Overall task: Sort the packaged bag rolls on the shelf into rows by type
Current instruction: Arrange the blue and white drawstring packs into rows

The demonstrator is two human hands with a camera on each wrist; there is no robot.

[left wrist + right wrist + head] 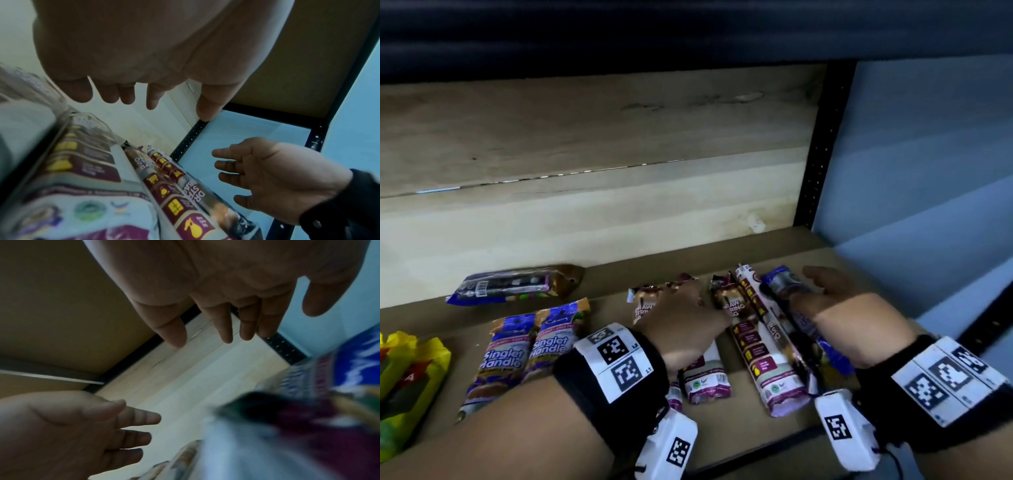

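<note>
Three maroon draw-string bag rolls lie side by side on the brown shelf board (842,260). My left hand (681,322) hovers over the leftmost one (645,308), fingers straight and holding nothing. The middle roll (732,308) faces up and the third (763,346) shows its icon side. My right hand (835,294) is spread above a blue roll (782,282) at the right end of the row. In the left wrist view, my left fingers (152,97) hang free above the maroon rolls (174,186). The right wrist view shows the right fingers (226,327) straight beside the blurred blue roll (359,361).
Two blue "Singlet Handle" rolls (527,349) lie together left of my left wrist. Another blue roll (513,286) lies crosswise near the back wall. A yellow-green pack (410,377) sits at the far left. A black perforated upright (822,144) marks the shelf's right side.
</note>
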